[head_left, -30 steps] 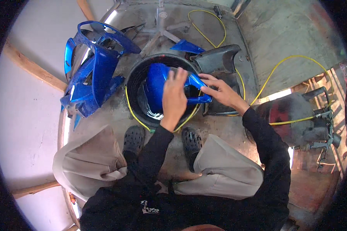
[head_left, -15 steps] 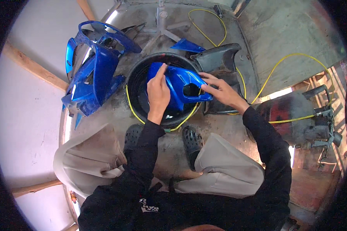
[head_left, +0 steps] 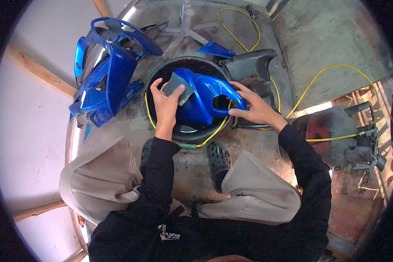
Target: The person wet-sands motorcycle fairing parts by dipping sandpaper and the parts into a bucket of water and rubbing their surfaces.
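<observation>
Left hand (head_left: 165,102) pinches a limp-looking grey sheet (head_left: 175,79) between thumb and fingers, close over the broad end of a blue panel (head_left: 200,102); whether the sheet touches the paint is hard to tell from above. Right hand (head_left: 257,107) grips the panel's narrow end, thumb below and fingers along the upper edge, beside the cut-out. That panel sits above the mouth of a black basin (head_left: 174,63), tilted across it. It looks like thin moulded plastic: probably light and fairly stiff, slick where glossy, weakest in the slim strips around the opening, so the solid edges seem the surer hold. Left forearm runs almost straight up; right forearm slants inward from a bent elbow. Farther out, a yellow hose (head_left: 287,117) crosses the floor, and a larger blue fairing (head_left: 118,65) lies left.
</observation>
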Demonstrator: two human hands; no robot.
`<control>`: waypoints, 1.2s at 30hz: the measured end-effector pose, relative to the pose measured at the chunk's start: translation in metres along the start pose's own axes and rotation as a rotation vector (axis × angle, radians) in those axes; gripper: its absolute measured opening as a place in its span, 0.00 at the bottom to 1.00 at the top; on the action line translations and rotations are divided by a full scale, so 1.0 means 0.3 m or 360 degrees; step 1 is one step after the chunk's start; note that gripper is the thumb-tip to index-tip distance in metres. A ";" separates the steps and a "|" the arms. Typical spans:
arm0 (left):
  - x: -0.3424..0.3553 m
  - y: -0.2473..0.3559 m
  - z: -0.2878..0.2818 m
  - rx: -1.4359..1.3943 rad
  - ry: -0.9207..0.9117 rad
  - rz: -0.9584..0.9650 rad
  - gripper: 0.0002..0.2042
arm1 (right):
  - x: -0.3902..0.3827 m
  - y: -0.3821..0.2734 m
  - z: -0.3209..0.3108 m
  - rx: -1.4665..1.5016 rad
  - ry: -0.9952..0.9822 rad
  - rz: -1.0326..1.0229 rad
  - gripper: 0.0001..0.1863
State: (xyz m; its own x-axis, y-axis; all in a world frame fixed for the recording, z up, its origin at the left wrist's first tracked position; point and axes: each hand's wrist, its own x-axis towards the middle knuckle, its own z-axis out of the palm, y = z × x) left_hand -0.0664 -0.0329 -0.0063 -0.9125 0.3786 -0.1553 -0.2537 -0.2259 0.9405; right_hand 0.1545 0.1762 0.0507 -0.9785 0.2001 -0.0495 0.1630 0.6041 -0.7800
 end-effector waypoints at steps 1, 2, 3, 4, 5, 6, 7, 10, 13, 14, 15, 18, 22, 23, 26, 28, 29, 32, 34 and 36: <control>0.000 -0.007 -0.006 0.0152 -0.0053 0.0107 0.35 | -0.003 0.002 0.002 -0.0086 0.0037 -0.0060 0.36; 0.000 -0.013 -0.013 0.0304 -0.0106 0.0213 0.39 | -0.004 0.002 0.003 -0.0085 0.0031 -0.0059 0.36; -0.018 0.002 0.000 0.0287 -0.0108 0.0238 0.32 | -0.009 0.004 0.001 -0.0182 0.0019 -0.0099 0.40; -0.015 -0.001 0.001 0.0285 -0.0107 0.0235 0.32 | -0.012 0.004 0.001 -0.0277 0.0008 -0.0138 0.46; -0.009 -0.003 0.004 0.0514 -0.0112 0.0475 0.27 | -0.013 0.006 0.001 -0.0278 0.0005 -0.0136 0.46; -0.006 0.006 0.004 0.0746 -0.0115 0.0717 0.21 | -0.008 0.005 0.005 -0.0332 -0.0010 -0.0174 0.49; -0.017 -0.001 0.027 0.0757 0.0011 0.0839 0.13 | -0.003 0.005 0.009 -0.0385 -0.0024 -0.0212 0.53; -0.045 -0.029 0.076 0.1282 -0.0210 0.1434 0.21 | 0.003 -0.003 0.006 -0.0452 -0.0047 -0.0267 0.57; -0.202 -0.108 0.176 0.1303 -0.0409 0.1243 0.26 | -0.002 0.057 0.015 -0.0477 0.0030 -0.0263 0.59; -0.243 -0.115 0.174 0.1248 -0.0465 0.1289 0.25 | 0.006 0.061 0.019 -0.0470 0.0029 -0.0270 0.59; -0.274 -0.117 0.169 0.1230 -0.0517 0.1290 0.24 | 0.007 0.059 0.020 -0.0478 0.0036 -0.0273 0.59; -0.220 -0.096 0.147 0.1245 -0.0601 0.1304 0.26 | 0.011 0.045 0.010 -0.0477 0.0042 -0.0217 0.56; 0.015 -0.032 0.085 0.1470 -0.0410 0.1194 0.18 | 0.037 -0.010 0.015 -0.0293 0.0072 0.0005 0.40; 0.071 0.004 0.079 0.1570 -0.0417 0.1248 0.15 | 0.047 -0.010 0.019 -0.0295 0.0080 0.0001 0.40; 0.234 0.165 0.107 0.1900 -0.0645 0.1238 0.13 | 0.074 0.002 0.056 -0.0200 0.0299 0.0076 0.28; 0.335 0.269 0.160 0.1922 -0.0862 0.1232 0.15 | 0.086 -0.001 0.078 -0.0196 0.0491 0.0026 0.27; 0.385 0.303 0.178 0.2065 -0.1102 0.1257 0.14 | 0.095 -0.009 0.088 -0.0192 0.0486 0.0012 0.27; 0.463 0.364 0.222 0.2406 -0.1504 0.1347 0.13 | 0.092 -0.021 0.096 -0.0159 0.0553 0.0011 0.27; 0.467 0.402 0.238 0.2611 -0.1679 0.1428 0.13 | 0.077 -0.010 0.086 -0.0109 0.0600 0.0006 0.27; 0.448 0.435 0.196 0.2806 -0.2017 0.1455 0.12 | 0.064 -0.002 0.073 -0.0094 0.0602 0.0009 0.28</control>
State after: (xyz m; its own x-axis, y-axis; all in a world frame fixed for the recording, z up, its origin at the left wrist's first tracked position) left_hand -0.2033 0.0412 0.1134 0.1587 0.9739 -0.1623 0.9870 -0.1607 0.0014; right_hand 0.1328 0.1627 0.0366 -0.8637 0.4675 0.1882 0.1863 0.6432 -0.7427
